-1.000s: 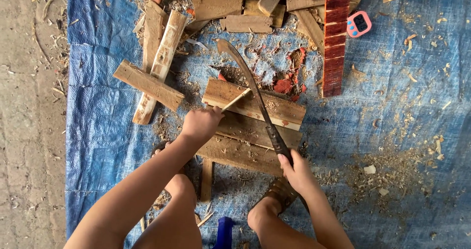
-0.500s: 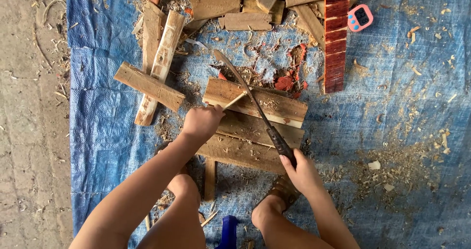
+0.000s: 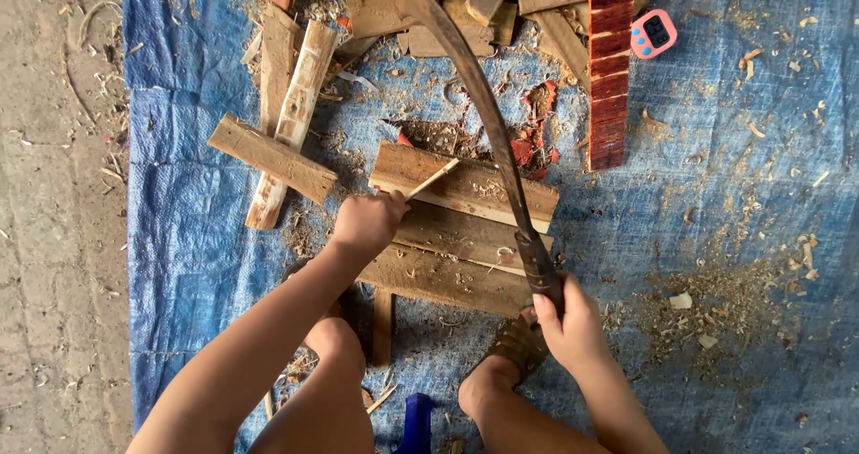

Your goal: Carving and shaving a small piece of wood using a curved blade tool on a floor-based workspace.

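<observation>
My left hand (image 3: pixel 367 222) grips a thin pale wooden stick (image 3: pixel 433 178) and holds its tip against the top board of a stack of brown planks (image 3: pixel 465 230). My right hand (image 3: pixel 569 325) is closed on the dark handle of a long curved machete (image 3: pixel 474 96). Its blade is raised and arcs up over the planks toward the top of the view. My knees and a sandalled foot (image 3: pixel 517 347) show below the planks.
A blue tarp (image 3: pixel 734 239) strewn with shavings covers the ground. More wood pieces (image 3: pixel 286 123) lie at upper left and along the top. A red painted plank (image 3: pixel 611 69) and a small pink timer (image 3: pixel 653 33) lie at upper right. Bare concrete (image 3: pixel 54 239) runs along the left.
The machete blade has swung upward from a low position across the planks to a high raised arc. My left hand still holds the stick on the planks.
</observation>
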